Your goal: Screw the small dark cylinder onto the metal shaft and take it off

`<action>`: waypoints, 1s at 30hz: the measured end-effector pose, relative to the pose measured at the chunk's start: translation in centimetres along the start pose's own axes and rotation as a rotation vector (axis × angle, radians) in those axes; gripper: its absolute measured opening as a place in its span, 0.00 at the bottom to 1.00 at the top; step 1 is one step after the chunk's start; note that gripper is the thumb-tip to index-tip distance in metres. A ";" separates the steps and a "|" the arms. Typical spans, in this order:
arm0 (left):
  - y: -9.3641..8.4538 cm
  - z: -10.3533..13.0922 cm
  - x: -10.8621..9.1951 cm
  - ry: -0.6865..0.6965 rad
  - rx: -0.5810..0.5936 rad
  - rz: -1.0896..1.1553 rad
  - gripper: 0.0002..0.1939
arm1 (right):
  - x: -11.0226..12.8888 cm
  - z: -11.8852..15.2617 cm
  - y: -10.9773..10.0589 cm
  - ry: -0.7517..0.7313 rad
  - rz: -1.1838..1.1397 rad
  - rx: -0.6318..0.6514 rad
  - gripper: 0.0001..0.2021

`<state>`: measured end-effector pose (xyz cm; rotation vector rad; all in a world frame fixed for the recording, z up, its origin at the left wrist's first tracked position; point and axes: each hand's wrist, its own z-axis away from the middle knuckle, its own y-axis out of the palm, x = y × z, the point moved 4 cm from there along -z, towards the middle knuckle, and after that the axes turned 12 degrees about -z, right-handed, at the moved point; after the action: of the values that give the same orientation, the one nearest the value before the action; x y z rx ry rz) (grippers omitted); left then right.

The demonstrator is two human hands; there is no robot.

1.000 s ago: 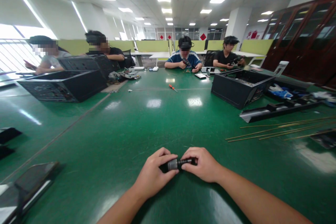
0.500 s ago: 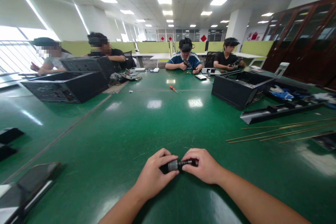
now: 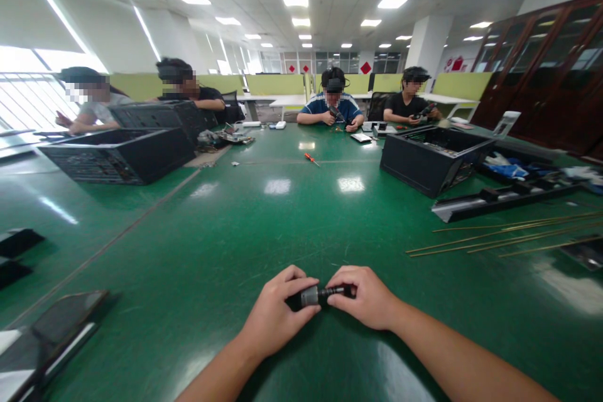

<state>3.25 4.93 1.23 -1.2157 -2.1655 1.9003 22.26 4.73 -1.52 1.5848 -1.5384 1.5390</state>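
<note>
A black and grey cylindrical tool [image 3: 309, 296] lies level just above or on the green table [image 3: 226, 232], near its front edge. My left hand [image 3: 277, 308] is wrapped round its thicker left part, fingers behind and thumb in front. The thin ridged right end of the tool sits between the thumb and fingers of my right hand [image 3: 365, 298]. Both hands are close together, with a small gap between their fingertips. What my left palm covers of the tool is hidden.
Black computer cases [image 3: 419, 163] stand right and left [image 3: 117, 154]. An orange screwdriver [image 3: 309, 158] lies mid-table. Thin brass rods [image 3: 471, 244] lie at the right, a dark flat panel [image 3: 63, 326] at the lower left. Several people sit across the table.
</note>
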 end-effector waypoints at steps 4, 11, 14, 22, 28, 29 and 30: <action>0.0 0.0 0.1 0.001 -0.007 -0.004 0.15 | 0.1 0.0 0.0 0.008 -0.003 0.002 0.06; -0.2 0.0 0.0 -0.002 -0.014 0.003 0.15 | 0.2 0.0 0.0 0.007 -0.001 -0.003 0.06; -0.3 0.0 0.0 0.000 -0.018 0.003 0.15 | 0.3 0.0 -0.1 0.006 0.002 -0.002 0.05; -0.4 -0.2 -0.2 0.000 -0.017 -0.002 0.14 | 0.5 0.1 -0.4 -0.007 0.012 -0.008 0.05; -0.5 -0.1 0.0 -0.002 -0.019 -0.005 0.15 | 0.5 0.1 -0.4 -0.009 0.020 -0.007 0.05; -0.4 -0.1 0.0 -0.002 -0.019 -0.005 0.15 | 0.5 0.1 -0.4 -0.011 0.020 -0.007 0.05; -0.4 -0.1 0.1 -0.001 -0.020 -0.007 0.16 | 0.4 0.2 -0.4 -0.011 0.020 -0.007 0.05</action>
<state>2.99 5.04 1.57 -1.2091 -2.1918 1.8814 22.56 4.53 -1.03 1.5806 -1.5681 1.5368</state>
